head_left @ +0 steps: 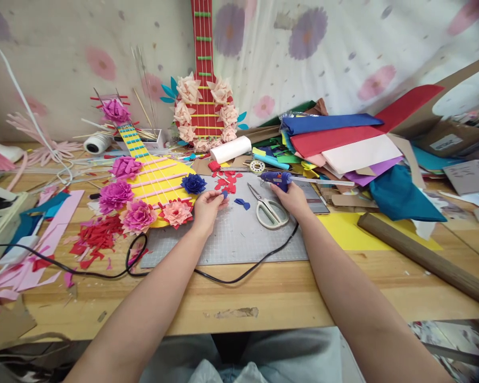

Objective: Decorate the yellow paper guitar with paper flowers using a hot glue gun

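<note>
My left hand (208, 205) pinches a small blue paper piece (224, 194) over the grey cutting mat (231, 239). It hovers just right of the yellow paper guitar (159, 183), which carries pink and purple paper flowers and one blue paper flower (193, 183). My right hand (290, 198) grips the blue glue gun (277, 179), whose black cord (239, 276) trails across the mat. White-handled scissors (268, 208) lie on the mat beside the right hand. A blue paper bow shape (242, 204) and red petal cutouts (226, 181) lie between the hands.
A red paper guitar (203, 80) with peach flowers leans on the back wall. Coloured paper sheets (343, 143) pile at the right, above a yellow sheet (347, 231) and a wooden rod (427, 259). Red and pink scraps (96, 239) litter the left. A white roll (231, 149) lies behind the mat.
</note>
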`<action>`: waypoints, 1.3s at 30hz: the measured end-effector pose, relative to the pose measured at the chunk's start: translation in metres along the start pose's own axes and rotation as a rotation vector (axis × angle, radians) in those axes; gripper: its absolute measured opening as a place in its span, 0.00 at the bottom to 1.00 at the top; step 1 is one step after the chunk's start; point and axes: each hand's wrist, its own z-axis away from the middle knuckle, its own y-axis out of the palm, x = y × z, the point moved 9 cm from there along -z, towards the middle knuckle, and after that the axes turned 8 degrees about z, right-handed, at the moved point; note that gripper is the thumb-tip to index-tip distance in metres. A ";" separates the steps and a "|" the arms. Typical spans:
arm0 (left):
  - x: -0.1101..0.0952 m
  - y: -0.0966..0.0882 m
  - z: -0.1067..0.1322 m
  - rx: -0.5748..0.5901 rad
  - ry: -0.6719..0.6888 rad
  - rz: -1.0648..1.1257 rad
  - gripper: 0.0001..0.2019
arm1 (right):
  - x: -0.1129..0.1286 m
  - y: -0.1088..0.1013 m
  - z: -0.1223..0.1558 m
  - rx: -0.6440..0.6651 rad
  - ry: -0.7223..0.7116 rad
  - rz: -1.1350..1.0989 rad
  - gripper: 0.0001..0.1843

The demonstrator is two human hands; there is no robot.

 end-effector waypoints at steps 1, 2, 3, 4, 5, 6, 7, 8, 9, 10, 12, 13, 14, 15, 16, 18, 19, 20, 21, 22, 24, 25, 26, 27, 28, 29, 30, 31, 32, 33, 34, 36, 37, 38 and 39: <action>0.000 0.000 0.000 -0.005 -0.003 0.021 0.06 | 0.001 -0.001 0.001 0.008 0.003 0.020 0.29; 0.000 0.000 0.000 -0.012 -0.006 0.049 0.06 | 0.002 -0.003 0.003 0.003 0.007 0.043 0.30; -0.001 0.000 0.001 -0.019 -0.008 0.080 0.06 | 0.003 -0.009 0.004 -0.020 0.003 0.072 0.30; -0.001 0.001 0.001 -0.026 -0.010 0.112 0.06 | 0.005 -0.016 0.007 -0.055 -0.011 0.111 0.30; -0.001 0.001 0.002 -0.036 -0.013 0.143 0.06 | 0.007 -0.026 0.009 -0.096 -0.029 0.155 0.29; -0.001 0.001 0.003 -0.045 -0.018 0.170 0.06 | 0.009 -0.034 0.013 -0.125 -0.043 0.200 0.27; 0.000 0.002 0.004 -0.055 -0.028 0.195 0.07 | 0.010 -0.041 0.016 -0.128 -0.047 0.236 0.25; 0.001 0.002 0.005 -0.064 -0.041 0.218 0.07 | 0.012 -0.046 0.019 -0.101 -0.045 0.253 0.23; 0.002 0.002 0.006 -0.074 -0.060 0.240 0.07 | 0.014 -0.046 0.023 -0.048 -0.044 0.242 0.22; 0.003 0.002 0.007 -0.087 -0.082 0.261 0.07 | 0.020 -0.044 0.027 0.018 -0.051 0.194 0.21; 0.007 0.002 0.009 -0.112 -0.138 0.301 0.07 | 0.042 -0.031 0.038 0.138 -0.123 -0.018 0.20; 0.010 0.001 0.010 -0.121 -0.164 0.319 0.07 | 0.058 -0.024 0.044 0.177 -0.175 -0.184 0.20; 0.012 0.002 0.010 -0.125 -0.188 0.338 0.06 | 0.071 -0.015 0.049 0.213 -0.191 -0.378 0.19; 0.013 0.002 0.011 -0.127 -0.208 0.358 0.06 | 0.084 -0.004 0.055 0.253 -0.184 -0.560 0.19; 0.015 0.002 0.011 -0.127 -0.223 0.376 0.06 | 0.093 0.008 0.059 0.291 -0.149 -0.711 0.19; 0.017 0.003 0.011 -0.124 -0.244 0.404 0.06 | 0.108 0.033 0.066 0.365 -0.061 -0.937 0.20; 0.018 0.002 0.012 -0.127 -0.252 0.411 0.06 | 0.114 0.043 0.069 0.394 -0.016 -1.025 0.20; 0.018 0.002 0.012 -0.129 -0.259 0.413 0.06 | 0.119 0.052 0.070 0.417 0.025 -1.095 0.19; 0.019 0.002 0.012 -0.129 -0.265 0.411 0.06 | 0.122 0.058 0.071 0.429 0.061 -1.151 0.19; 0.019 0.001 0.012 -0.127 -0.270 0.407 0.05 | 0.126 0.063 0.072 0.430 0.091 -1.192 0.19; 0.019 0.000 0.010 -0.123 -0.273 0.396 0.05 | 0.132 0.069 0.072 0.413 0.126 -1.237 0.17; 0.019 -0.001 0.009 -0.120 -0.270 0.390 0.05 | 0.135 0.071 0.071 0.403 0.133 -1.248 0.16; 0.018 -0.002 0.008 -0.117 -0.264 0.387 0.05 | 0.139 0.073 0.071 0.395 0.140 -1.254 0.15; 0.017 -0.002 0.006 -0.115 -0.257 0.386 0.05 | 0.142 0.076 0.072 0.391 0.150 -1.256 0.14; 0.016 -0.003 0.005 -0.112 -0.248 0.386 0.05 | 0.146 0.078 0.071 0.387 0.164 -1.253 0.13; 0.014 -0.003 0.004 -0.107 -0.237 0.387 0.04 | 0.148 0.080 0.070 0.379 0.179 -1.247 0.12; 0.012 -0.003 0.004 -0.101 -0.223 0.384 0.04 | 0.150 0.082 0.068 0.363 0.193 -1.238 0.11; 0.010 -0.002 0.003 -0.097 -0.203 0.368 0.03 | 0.151 0.082 0.065 0.338 0.202 -1.228 0.10; 0.008 -0.003 0.004 -0.101 -0.173 0.332 0.03 | 0.152 0.081 0.061 0.306 0.204 -1.221 0.09; 0.005 -0.004 0.005 -0.108 -0.125 0.275 0.03 | 0.153 0.080 0.055 0.271 0.203 -1.217 0.08; 0.000 -0.004 0.007 -0.115 -0.062 0.197 0.05 | 0.152 0.079 0.050 0.238 0.206 -1.219 0.07; -0.013 -0.001 0.011 -0.086 0.102 -0.019 0.07 | 0.151 0.080 0.041 0.194 0.218 -1.239 0.06; -0.023 0.004 0.015 -0.049 0.207 -0.147 0.07 | 0.150 0.082 0.038 0.186 0.219 -1.256 0.06; -0.036 0.010 0.019 -0.006 0.328 -0.286 0.07 | 0.149 0.084 0.036 0.184 0.217 -1.271 0.06; -0.049 0.016 0.025 0.035 0.455 -0.433 0.07 | 0.149 0.086 0.035 0.185 0.210 -1.280 0.06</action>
